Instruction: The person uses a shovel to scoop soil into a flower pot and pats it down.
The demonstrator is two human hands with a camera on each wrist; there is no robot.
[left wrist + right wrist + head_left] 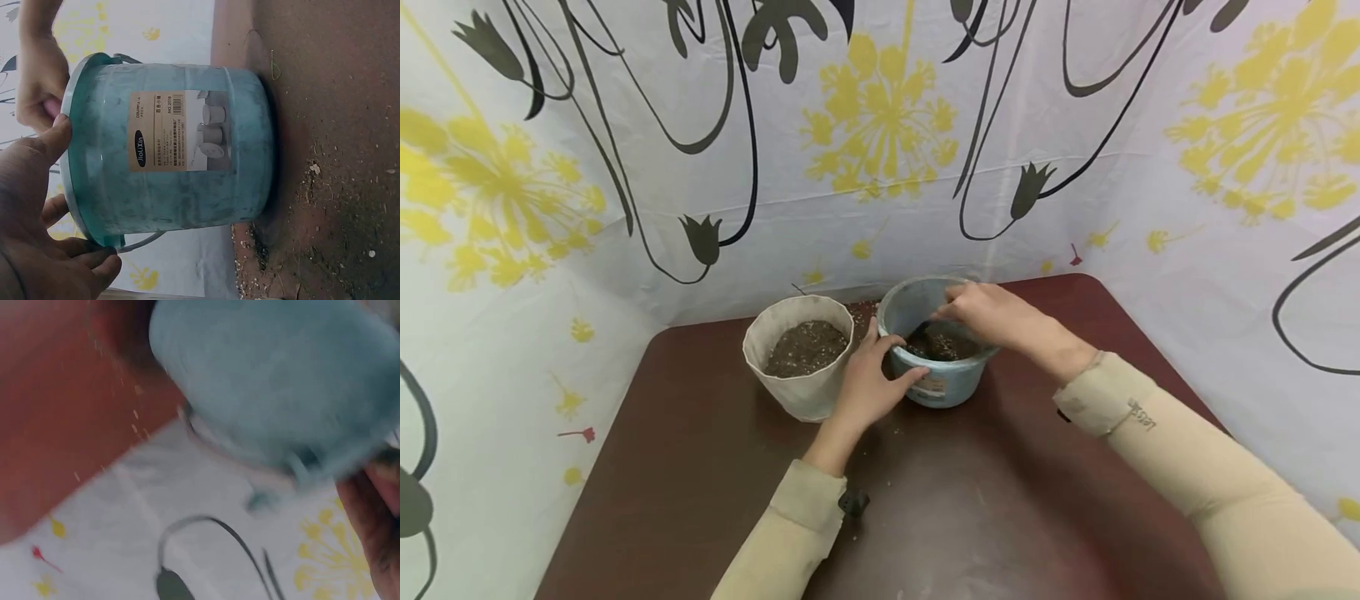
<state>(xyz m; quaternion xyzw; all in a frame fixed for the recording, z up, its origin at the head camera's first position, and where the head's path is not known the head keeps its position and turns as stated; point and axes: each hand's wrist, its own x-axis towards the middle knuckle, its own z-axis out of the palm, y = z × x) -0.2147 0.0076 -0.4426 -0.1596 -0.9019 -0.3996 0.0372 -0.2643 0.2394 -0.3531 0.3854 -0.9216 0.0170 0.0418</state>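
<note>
A blue plastic bucket (pixel 951 383) with dark soil (pixel 951 343) in it stands on the table. My left hand (pixel 871 379) grips its rim on the left, and the left wrist view shows thumb and fingers spread along that rim (pixel 78 187). Over the bucket's mouth, my right hand (pixel 988 312) holds a small trowel, whose dark blade (pixel 917 337) reaches down to the soil. A bit of its pink handle (pixel 51 107) shows in the fist. Close by my left hand is a white pot (pixel 797 396) filled with soil (pixel 807 348).
The dark red-brown table (pixel 715 467) carries scattered soil and white grains (pixel 863 312) behind the containers. A patterned white cloth (pixel 880 233) hangs behind and along both sides. The bucket's wire handle (pixel 144 242) hangs against its far side. A printed label (pixel 180 131) faces the left wrist camera.
</note>
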